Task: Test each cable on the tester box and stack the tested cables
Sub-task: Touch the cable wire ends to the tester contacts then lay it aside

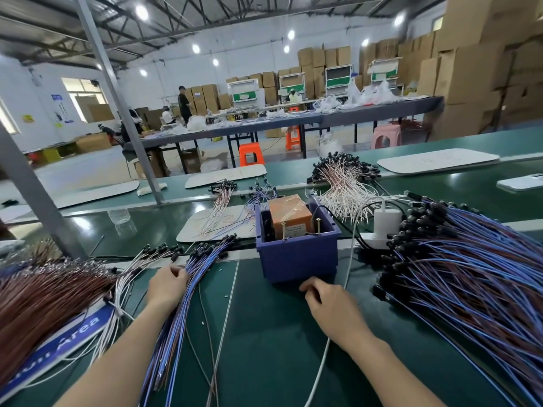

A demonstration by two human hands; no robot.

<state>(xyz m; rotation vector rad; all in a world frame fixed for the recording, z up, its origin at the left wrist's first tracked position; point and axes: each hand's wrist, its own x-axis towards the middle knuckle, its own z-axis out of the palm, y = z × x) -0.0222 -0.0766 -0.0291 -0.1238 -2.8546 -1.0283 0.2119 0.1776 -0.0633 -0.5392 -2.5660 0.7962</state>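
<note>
A blue bin (296, 257) stands mid-table and holds the orange tester box (289, 214), with two brass screws sticking up at its near edge. My left hand (167, 284) rests on the stack of blue cables (188, 289) left of the bin, fingers curled against them. My right hand (326, 301) lies on the green table just in front of the bin, fingers curled, with nothing visible in it. A large heap of blue and brown cables (458, 274) with black connectors fills the right side.
Brown cables (44, 295) and white cables (129, 277) lie at the left over a blue sign. A white charger on a power strip (385, 224) sits right of the bin, its white cord running toward me. More cable bundles, white boards and a phone (520, 182) lie farther back.
</note>
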